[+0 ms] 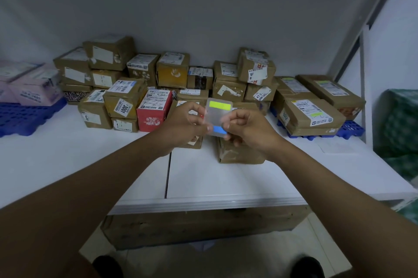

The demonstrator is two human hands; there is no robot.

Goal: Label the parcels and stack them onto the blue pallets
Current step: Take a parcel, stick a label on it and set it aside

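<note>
At the centre of the frame both hands hold a small translucent plastic sheet of stickers [218, 117], with a yellow-green strip near its top and a blue one near its bottom. The left hand [181, 125] has its fingers curled, pinching the sheet's left edge; the right hand [246, 128] grips the right edge with curled fingers, the thumb close to the blue sticker [219, 129]. Whether a label is already lifting off I cannot tell.

Just beneath the hands a taped brown cardboard parcel [239, 153] lies on the white table [214, 178], probably the next to be labelled. Behind it the unsorted cardboard boxes [144, 87] fill the middle of the frame. One blue plastic pallet [24, 117] sits at the left edge under pink boxes [29, 87]; another [348, 130] at the right carries long brown parcels.

The likely slip: the sticker may curl and stick to a fingertip, or tear, if peeled too fast. It could also land on the parcel's tape and lift off again.
</note>
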